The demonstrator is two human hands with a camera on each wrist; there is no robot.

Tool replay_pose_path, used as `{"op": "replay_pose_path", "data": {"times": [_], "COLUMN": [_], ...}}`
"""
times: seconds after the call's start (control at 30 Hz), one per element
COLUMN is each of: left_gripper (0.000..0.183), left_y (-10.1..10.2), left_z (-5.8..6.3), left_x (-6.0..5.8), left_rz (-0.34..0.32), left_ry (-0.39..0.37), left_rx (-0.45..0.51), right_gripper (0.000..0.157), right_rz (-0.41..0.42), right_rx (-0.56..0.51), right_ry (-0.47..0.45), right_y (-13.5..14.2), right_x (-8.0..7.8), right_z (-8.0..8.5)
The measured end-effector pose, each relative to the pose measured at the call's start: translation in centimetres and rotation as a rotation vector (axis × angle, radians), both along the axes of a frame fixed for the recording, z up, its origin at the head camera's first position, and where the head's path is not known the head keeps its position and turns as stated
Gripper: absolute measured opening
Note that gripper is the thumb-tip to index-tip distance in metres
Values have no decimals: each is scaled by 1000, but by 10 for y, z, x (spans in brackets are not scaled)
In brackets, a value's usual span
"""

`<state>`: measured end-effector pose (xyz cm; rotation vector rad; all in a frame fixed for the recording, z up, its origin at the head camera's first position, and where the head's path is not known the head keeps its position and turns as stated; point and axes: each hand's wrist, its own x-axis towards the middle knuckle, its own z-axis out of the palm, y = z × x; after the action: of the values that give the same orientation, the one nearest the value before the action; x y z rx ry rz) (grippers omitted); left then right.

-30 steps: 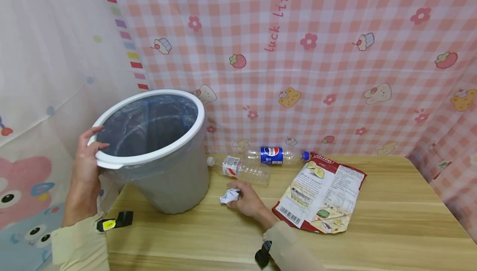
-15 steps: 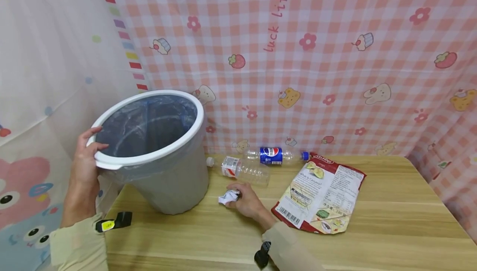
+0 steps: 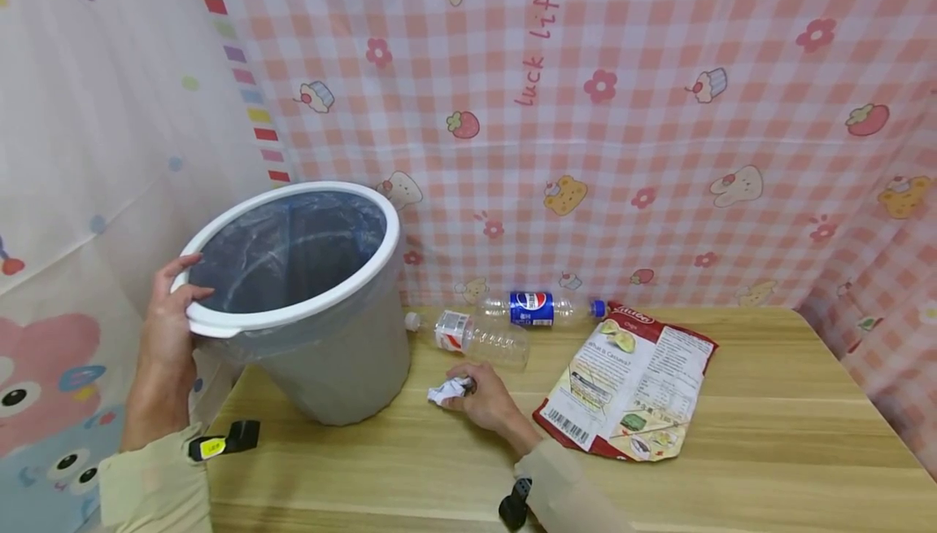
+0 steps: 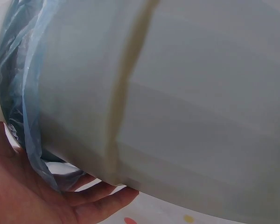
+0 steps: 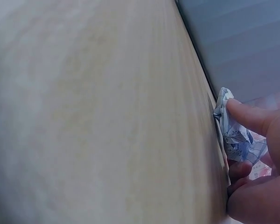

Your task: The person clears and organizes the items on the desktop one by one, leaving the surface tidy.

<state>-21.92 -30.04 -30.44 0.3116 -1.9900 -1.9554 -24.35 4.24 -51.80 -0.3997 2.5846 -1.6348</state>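
At the left of the head view stands a grey trash can (image 3: pixel 333 374) with a white rim and a bluish plastic liner (image 3: pixel 293 248), tilted on the table. My left hand (image 3: pixel 167 325) grips its rim at the left, thumb and fingers over the edge. In the left wrist view that hand's fingers (image 4: pixel 105 204) lie against the can's outer wall and the liner's fold. A crumpled piece of printed paper (image 3: pixel 448 391) is pinched by my right hand (image 3: pixel 489 399), low at the table surface. The right wrist view shows the thumb (image 5: pixel 252 116) pressing on the paper (image 5: pixel 235 135).
Behind the right hand lie a clear bottle with a white cap (image 3: pixel 498 342) and a bottle with a blue label (image 3: pixel 532 308). A red and white chip bag (image 3: pixel 629 386) lies flat to the right. A checked curtain (image 3: pixel 586 134) hangs behind the wooden table (image 3: pixel 776 435).
The head view has shifted slightly. Both hands keep their places, and the paper stays in the right hand's pinch, turned a little.
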Motion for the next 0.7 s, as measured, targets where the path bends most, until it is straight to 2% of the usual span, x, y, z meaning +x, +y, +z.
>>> {"op": "replay_pose_path", "data": {"times": [0.3, 0.7], "left_gripper": [47, 43], "left_y": [1, 0], "left_z": [0, 1], "left_x": [0, -1], "left_rz": [6, 10], "left_ry": [-4, -1], "left_rx": [-28, 19], "right_gripper": [35, 32], "right_rz": [-28, -62], "right_rx": [-26, -59], "right_ry": [3, -24], "right_y": [0, 1], "right_x": [2, 1], "right_z": [-2, -3]}}
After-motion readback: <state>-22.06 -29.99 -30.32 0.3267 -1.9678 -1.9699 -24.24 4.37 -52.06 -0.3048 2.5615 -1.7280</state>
